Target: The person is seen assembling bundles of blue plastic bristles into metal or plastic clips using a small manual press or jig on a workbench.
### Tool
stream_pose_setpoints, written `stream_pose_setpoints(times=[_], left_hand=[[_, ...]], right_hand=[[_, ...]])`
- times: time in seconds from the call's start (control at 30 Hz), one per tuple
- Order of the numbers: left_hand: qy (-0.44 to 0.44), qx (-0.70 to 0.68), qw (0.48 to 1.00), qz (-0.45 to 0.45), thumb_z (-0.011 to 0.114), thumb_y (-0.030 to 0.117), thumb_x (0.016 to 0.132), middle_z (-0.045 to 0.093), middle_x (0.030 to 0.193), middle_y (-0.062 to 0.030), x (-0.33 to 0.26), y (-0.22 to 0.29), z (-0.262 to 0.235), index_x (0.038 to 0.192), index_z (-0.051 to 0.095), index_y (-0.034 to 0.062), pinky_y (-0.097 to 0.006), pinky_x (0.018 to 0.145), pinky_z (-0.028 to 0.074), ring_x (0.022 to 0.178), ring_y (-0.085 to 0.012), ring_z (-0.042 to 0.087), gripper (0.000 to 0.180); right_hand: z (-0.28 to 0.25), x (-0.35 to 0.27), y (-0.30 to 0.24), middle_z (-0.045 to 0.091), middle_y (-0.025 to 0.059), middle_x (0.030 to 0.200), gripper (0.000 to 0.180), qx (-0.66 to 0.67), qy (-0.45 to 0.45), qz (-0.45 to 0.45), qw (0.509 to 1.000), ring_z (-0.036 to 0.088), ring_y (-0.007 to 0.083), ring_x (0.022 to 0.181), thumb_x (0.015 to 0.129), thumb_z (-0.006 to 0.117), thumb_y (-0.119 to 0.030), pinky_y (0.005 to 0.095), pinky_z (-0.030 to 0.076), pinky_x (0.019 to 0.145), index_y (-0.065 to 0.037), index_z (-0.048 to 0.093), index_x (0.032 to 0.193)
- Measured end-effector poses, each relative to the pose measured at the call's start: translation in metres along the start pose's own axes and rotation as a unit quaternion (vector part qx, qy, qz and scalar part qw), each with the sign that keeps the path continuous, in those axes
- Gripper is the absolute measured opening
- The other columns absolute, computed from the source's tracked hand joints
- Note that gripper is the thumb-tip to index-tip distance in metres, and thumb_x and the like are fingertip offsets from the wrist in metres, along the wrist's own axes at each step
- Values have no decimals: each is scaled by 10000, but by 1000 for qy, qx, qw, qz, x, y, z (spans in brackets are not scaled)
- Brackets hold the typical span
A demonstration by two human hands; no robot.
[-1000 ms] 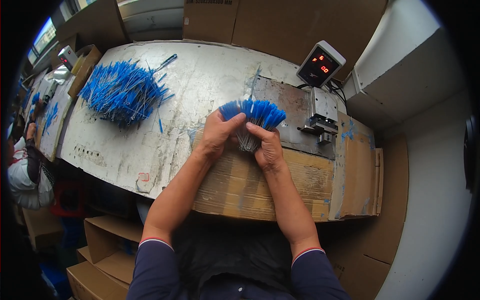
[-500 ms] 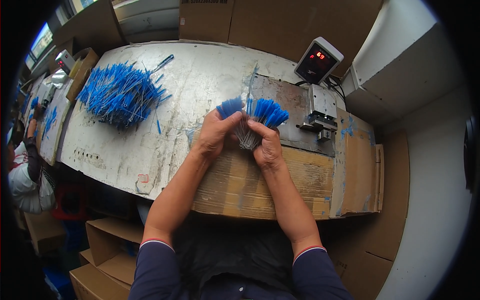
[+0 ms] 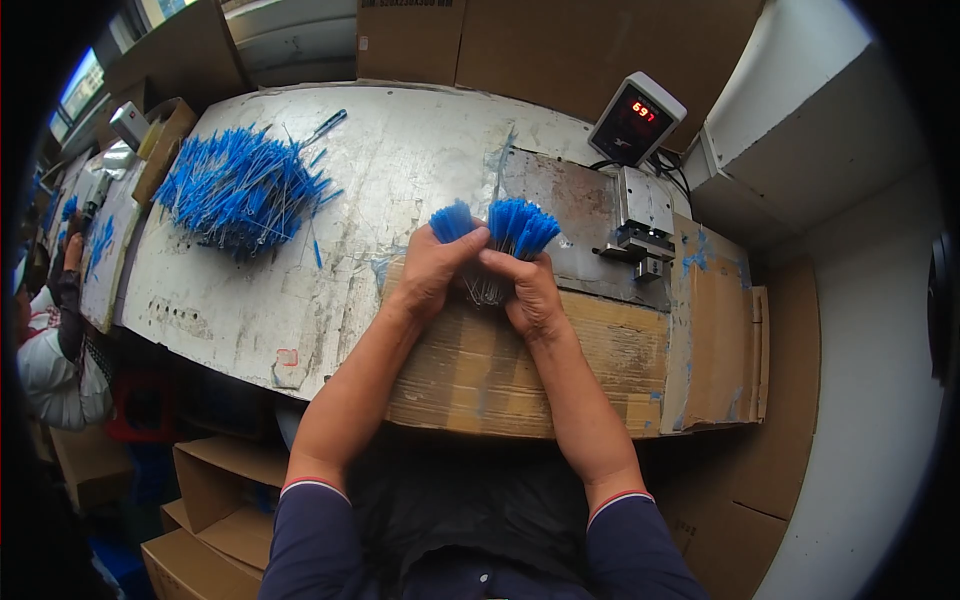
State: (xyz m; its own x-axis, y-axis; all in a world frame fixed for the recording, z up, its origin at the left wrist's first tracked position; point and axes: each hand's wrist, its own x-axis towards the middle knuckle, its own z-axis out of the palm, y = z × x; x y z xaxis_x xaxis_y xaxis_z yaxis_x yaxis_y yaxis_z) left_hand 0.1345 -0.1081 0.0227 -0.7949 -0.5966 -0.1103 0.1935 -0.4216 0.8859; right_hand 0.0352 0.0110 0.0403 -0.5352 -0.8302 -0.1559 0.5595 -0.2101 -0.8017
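The left hand [image 3: 432, 268] pinches one blue-tipped wire-brush bunch [image 3: 451, 222], the right hand [image 3: 528, 282] a second bunch [image 3: 522, 226], thumbs [image 3: 508, 264] pressed across the stems [image 3: 486, 291], probably keeping them even, above the cardboard pad's [image 3: 470, 370] far edge. The loose brush pile [image 3: 240, 190] lies toward the desk's [image 3: 370, 170] far-left corner, presumably within reach.

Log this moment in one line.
left hand: blue bunch held | right hand: second bunch held | blue pile: table, left

Open brown boxes [image 3: 200, 565] sit at the lower left. Another person [image 3: 58, 375] is at the left edge. Big brown cardboard [image 3: 580, 45] stands at the top.
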Motion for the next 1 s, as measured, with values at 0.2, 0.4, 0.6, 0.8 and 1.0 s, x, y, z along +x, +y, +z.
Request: stream_pose_setpoints(times=[0.2,0.4,0.6,0.8,1.0], left_hand=[[-5,-63,998,26,774,120,926,704,1009,-27,2,0,6,1141,682,42,-308,828,568,898,-140,679,247],[-31,-63,997,8,771,103,923,726,1040,-52,-1,6,5,1147,686,33,-325,885,573,945,-159,696,250],[-29,-121,992,7,762,91,927,741,1045,-76,4,0,1,1144,689,23,-341,906,574,958,-181,708,239],[-23,-107,994,23,753,103,939,748,1039,-99,4,0,0,1151,688,15,-347,906,576,953,-191,719,239],[-30,-127,991,3,759,134,936,751,1031,-97,3,6,2,1149,699,16,-347,904,576,947,-189,722,250]], right_hand=[[-12,3,5,725,94,1155,360,46,2,17,999,700,214,1053,836,685,48,355,558,964,2,695,1192],[-6,1,4,735,85,1094,332,9,1,25,1000,704,216,1020,834,708,33,359,563,944,-9,702,1163],[-15,8,12,746,84,1063,266,31,45,5,999,711,213,994,836,728,19,361,566,931,-22,726,1099],[-12,8,14,740,62,1013,218,55,64,-4,996,704,184,934,824,767,32,313,563,879,-17,731,1033],[-9,5,11,738,63,1021,249,34,73,-10,997,703,178,936,821,773,35,309,563,878,-19,725,1060]])
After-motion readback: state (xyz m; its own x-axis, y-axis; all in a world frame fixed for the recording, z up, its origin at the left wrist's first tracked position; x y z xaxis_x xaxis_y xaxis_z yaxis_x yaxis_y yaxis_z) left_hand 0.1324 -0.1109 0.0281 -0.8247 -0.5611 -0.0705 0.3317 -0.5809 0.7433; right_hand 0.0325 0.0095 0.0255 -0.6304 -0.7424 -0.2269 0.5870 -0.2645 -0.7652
